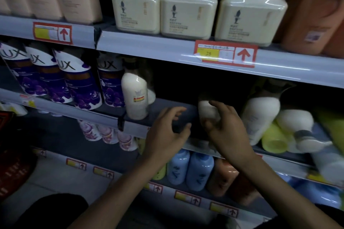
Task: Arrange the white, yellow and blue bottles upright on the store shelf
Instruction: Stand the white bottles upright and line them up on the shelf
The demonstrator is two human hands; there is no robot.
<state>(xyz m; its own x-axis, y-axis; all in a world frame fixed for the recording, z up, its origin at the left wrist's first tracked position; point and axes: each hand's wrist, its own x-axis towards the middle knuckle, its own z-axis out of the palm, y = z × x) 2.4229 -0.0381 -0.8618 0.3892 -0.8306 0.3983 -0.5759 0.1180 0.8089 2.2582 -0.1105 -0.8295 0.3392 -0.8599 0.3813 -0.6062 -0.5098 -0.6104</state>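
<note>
Right hand [224, 124] grips the small white plastic bottle [204, 107]; plant it base-down just behind the front edge of the grey shelf [163, 102] (left hand [167, 128] loose, empty).

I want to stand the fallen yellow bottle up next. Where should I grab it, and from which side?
Probably round the body near its base, coming from the front. The yellow bottle lies on its side with its base facing outward. Its far end is tucked against the leaning white bottle, so only the near end is free for fingers.
</note>
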